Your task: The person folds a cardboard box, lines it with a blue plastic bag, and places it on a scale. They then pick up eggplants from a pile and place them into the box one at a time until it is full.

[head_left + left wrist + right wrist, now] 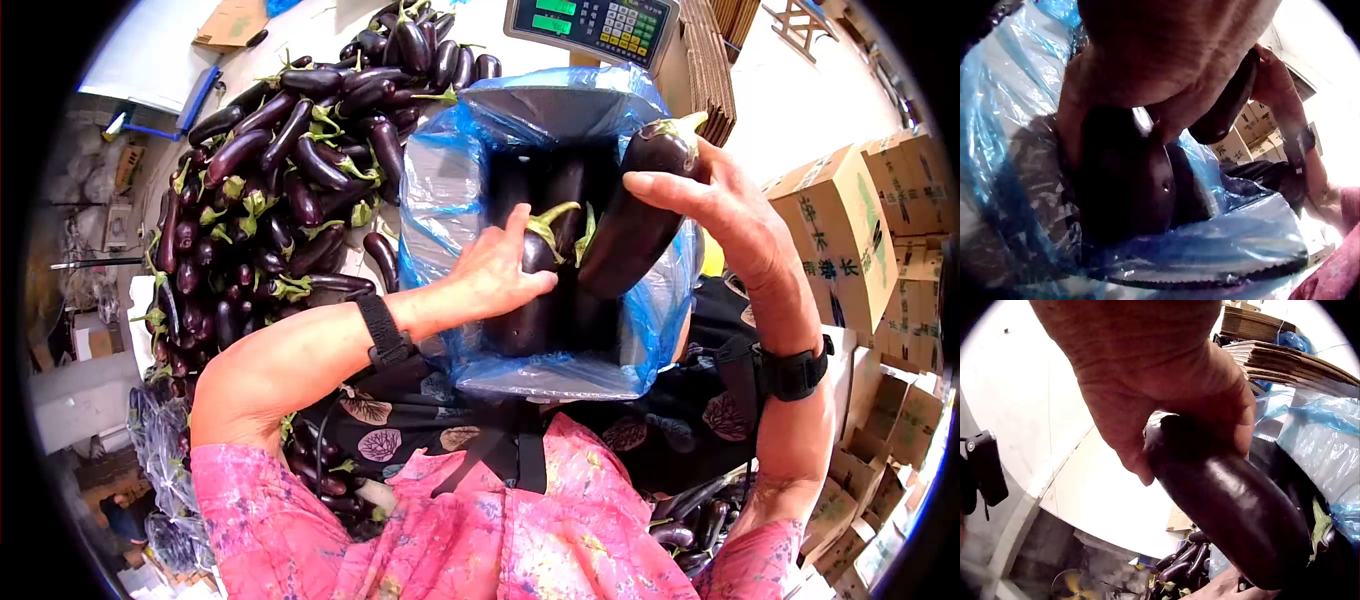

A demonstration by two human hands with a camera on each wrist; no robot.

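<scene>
Here, right hand (pixel 735 215): fingers curled round the stem end of a long dark eggplant (pixel 640 205), held tilted over the far right corner of the box (pixel 545 378), its lower tip already inside. Left hand (pixel 492 275): fingers fairly straight and close together, pressed flat on a second eggplant (pixel 535 300) standing among others in the box; thumb raised beside its green stem. Box: lined with a blue plastic bag (pixel 430 215) folded out over the rim, set close in front of the body, between both arms.

Head view only: heap of loose eggplants (pixel 290 180) left of the box; weighing scale (pixel 590 25) at the far edge with green display, digits too small to read; stacked cartons (pixel 850 230) at right, printed with green characters, not legible.

Right wrist view only: underside of the held eggplant (pixel 1235 506), glossy, with folded flat cardboard (pixel 1285 359) stacked beyond.

Left wrist view only: palm (pixel 1166 56) close over a dark eggplant (pixel 1125 187), blue liner (pixel 1004 94) around it.
</scene>
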